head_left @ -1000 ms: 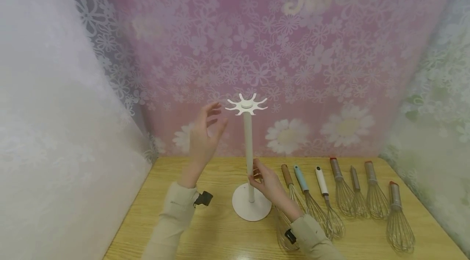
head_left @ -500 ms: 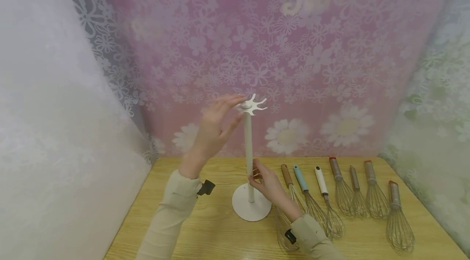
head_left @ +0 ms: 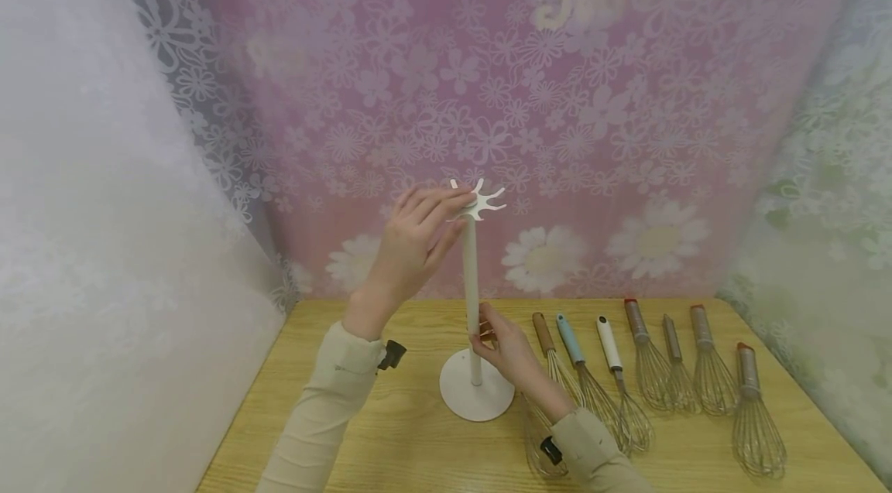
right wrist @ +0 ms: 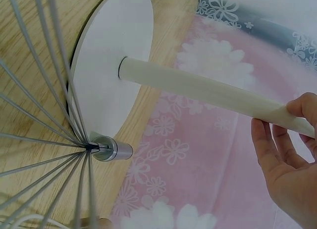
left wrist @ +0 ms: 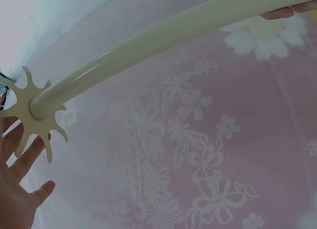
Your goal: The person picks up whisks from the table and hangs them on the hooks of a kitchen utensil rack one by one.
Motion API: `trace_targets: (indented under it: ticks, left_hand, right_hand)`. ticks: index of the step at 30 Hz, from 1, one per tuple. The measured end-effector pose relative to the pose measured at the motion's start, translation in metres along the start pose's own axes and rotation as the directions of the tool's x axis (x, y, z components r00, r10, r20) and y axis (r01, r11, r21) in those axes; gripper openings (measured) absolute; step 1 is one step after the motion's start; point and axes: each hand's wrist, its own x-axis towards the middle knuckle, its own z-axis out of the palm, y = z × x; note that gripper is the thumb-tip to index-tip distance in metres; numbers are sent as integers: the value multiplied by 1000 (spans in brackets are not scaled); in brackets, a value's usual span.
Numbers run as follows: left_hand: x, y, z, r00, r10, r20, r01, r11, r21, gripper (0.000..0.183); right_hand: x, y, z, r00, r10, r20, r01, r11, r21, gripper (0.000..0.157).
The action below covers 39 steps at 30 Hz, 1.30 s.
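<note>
- Low on its pole [right wrist: 198,87], a white stand [head_left: 470,265] is pinched by the right hand [head_left: 510,352], thumb set against the fingertips; the hold is light and apparently meant for steadying.
- Above the right hand, the hooked top [head_left: 484,207] is partly covered by the left hand [head_left: 409,239]. Its fingers are extended, its thumb is held apart and nothing is clasped; whether the top is being pressed cannot be told.
- Just below the right hand, the round base [head_left: 456,398] is laid flat on the worktop [head_left: 379,431], by which the pole is kept upright.
- To the right of the right hand, a brown-handled whisk [head_left: 543,333], a blue-handled whisk [head_left: 570,340], a white-handled whisk [head_left: 609,342] and four grey-handled whisks [head_left: 748,369] are laid in a loose row, handles pointed away, perhaps so that each can be told apart.
- Beneath the right forearm, another whisk [head_left: 533,437] is partly hidden.
</note>
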Motion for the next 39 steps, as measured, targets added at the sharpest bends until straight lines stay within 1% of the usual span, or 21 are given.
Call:
trace_targets:
  ticks: [2,5,6,9,12,14,18,21,25,27,29,32,34,37,39]
  left_hand:
    - [-1,0,0,1000,7,-3,-7,1000,12,42]
    - [-1,1,-2,1000,13,2,-13,999,31,32]
    - [-1,2,-2,1000,14,5,-14,999,37,32]
    - [-1,4,-4,1000,13,25,-14,998,64,35]
    - [1,7,-5,999,8,35,-11,997,76,47]
    - [2,9,-5,999,4,36,-7,997,76,47]
    - [3,11,-6,999,-6,32,4,998,70,46]
    - [3,12,-6,999,-18,27,16,998,64,46]
    - [3,12,-5,999,-34,28,33,998,51,44]
    - [2,13,-5,999,-40,29,39,998,47,43]
    - [2,13,-4,999,-45,26,44,998,44,43]
    - [2,14,-4,999,-46,15,46,998,38,44]
    - [2,14,-4,999,-46,7,45,998,36,45]
    - [2,14,-3,999,-44,1,44,998,37,46]
    - [2,14,-3,999,-45,2,45,998,38,47]
  right_hand:
    - [0,0,0,1000,0,6,0,1000,0,40]
    - [0,0,0,1000,6,16,-6,1000,4,39]
    - [0,0,0,1000,6,17,-6,1000,4,39]
    - [0,0,-2,999,24,25,-24,1000,3,39]
    - [-1,-1,-3,999,29,23,-29,1000,-3,39]
    - [-2,-1,-4,999,28,22,-28,1000,-4,38]
    - [-2,-1,-5,1000,2,25,-2,1000,2,37]
    - [0,-2,-9,998,12,58,-13,1000,24,34]
    - [3,-3,-17,988,66,140,-73,996,43,33]
    - [4,-3,-22,981,84,174,-91,995,33,37]
    - [4,-2,-26,979,87,186,-91,996,11,41]
    - [4,3,-32,983,82,162,-78,996,-32,46]
    - [5,7,-35,986,100,132,-93,994,-55,45]
    - [8,12,-38,983,153,98,-145,986,-83,42]
    - [11,16,-39,975,203,86,-194,975,-106,39]
